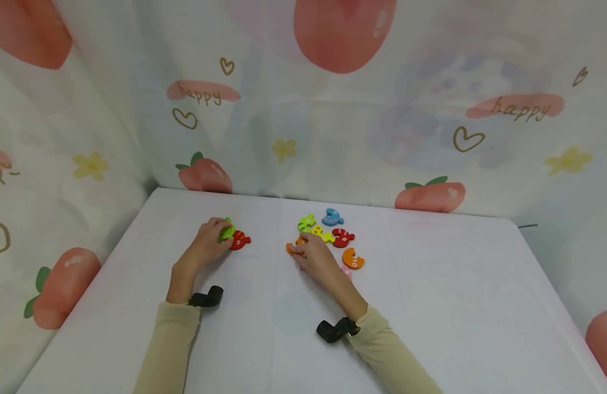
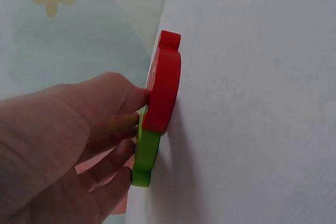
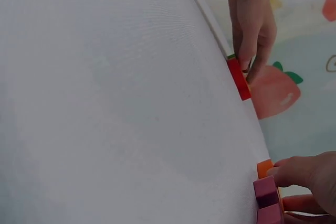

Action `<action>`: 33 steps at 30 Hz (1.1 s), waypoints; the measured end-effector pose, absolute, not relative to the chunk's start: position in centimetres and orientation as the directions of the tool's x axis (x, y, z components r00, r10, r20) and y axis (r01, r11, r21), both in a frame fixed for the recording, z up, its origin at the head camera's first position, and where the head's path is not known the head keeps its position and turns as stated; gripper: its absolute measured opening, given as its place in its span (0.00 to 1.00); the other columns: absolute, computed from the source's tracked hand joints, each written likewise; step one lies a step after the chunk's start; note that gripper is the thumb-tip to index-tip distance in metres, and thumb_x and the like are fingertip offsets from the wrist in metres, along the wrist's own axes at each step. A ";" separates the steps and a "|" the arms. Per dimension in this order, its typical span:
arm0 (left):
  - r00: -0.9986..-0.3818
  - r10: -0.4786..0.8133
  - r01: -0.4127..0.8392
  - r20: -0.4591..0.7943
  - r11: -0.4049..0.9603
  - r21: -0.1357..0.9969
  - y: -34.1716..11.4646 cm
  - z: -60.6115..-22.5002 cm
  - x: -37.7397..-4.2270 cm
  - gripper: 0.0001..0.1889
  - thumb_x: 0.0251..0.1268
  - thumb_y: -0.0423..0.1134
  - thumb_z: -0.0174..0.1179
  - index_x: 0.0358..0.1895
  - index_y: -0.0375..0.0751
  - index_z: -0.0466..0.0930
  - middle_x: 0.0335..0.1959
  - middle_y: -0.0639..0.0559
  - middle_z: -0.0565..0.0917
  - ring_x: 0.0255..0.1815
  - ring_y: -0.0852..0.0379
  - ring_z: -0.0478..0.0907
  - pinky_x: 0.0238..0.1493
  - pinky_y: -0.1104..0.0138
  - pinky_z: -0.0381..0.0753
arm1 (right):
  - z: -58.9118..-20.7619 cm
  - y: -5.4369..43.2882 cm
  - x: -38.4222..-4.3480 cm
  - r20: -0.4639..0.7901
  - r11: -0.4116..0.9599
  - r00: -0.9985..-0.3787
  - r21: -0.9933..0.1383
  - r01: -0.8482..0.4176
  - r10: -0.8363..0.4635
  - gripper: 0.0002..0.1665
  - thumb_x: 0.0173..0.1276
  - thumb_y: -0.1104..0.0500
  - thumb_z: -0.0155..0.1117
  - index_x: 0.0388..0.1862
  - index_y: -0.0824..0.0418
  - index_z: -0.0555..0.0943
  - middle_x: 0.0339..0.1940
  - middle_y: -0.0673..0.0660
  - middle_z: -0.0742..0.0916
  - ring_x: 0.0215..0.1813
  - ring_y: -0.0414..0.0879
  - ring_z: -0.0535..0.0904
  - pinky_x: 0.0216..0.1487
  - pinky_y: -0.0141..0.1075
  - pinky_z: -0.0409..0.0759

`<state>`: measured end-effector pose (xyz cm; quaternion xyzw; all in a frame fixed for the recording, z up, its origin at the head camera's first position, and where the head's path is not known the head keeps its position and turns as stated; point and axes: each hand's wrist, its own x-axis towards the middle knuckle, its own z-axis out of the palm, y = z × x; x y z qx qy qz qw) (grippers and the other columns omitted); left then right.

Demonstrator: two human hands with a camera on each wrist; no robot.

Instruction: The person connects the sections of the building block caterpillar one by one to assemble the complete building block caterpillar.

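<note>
My left hand [image 1: 208, 241] grips a green puzzle piece [image 1: 228, 230] and a red puzzle piece [image 1: 239, 241] marked with a 2, which sit against each other on the left of the table. In the left wrist view the thumb lies on the red piece and the other fingers reach along the green one. Near the middle, my right hand [image 1: 319, 260] pinches an orange puzzle piece [image 1: 290, 249], partly covered by its fingers. A pinkish-purple piece [image 3: 266, 192] stands beside that orange one in the right wrist view.
Around the right hand lie a light green piece [image 1: 306, 222], a blue piece [image 1: 332, 218], a yellow piece [image 1: 327, 237], a red piece [image 1: 341, 238], an orange piece [image 1: 353, 260] and a pink piece [image 1: 347, 271]. A printed cloth [image 1: 333, 148] hangs behind the white table [image 1: 456, 306].
</note>
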<state>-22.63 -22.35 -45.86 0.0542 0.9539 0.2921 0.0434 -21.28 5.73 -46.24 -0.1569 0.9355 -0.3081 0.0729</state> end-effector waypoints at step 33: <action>-0.991 0.134 0.105 -0.023 0.863 0.495 -22.0 -45.8 -22.5 0.31 0.62 0.45 0.65 0.65 0.33 0.70 0.67 0.37 0.68 0.65 0.39 0.63 0.67 0.47 0.70 | -46.6 5.7 -21.1 -0.007 0.714 -0.909 -0.621 -0.322 -0.416 0.30 0.63 0.54 0.70 0.62 0.65 0.77 0.56 0.62 0.77 0.52 0.50 0.73 0.58 0.41 0.80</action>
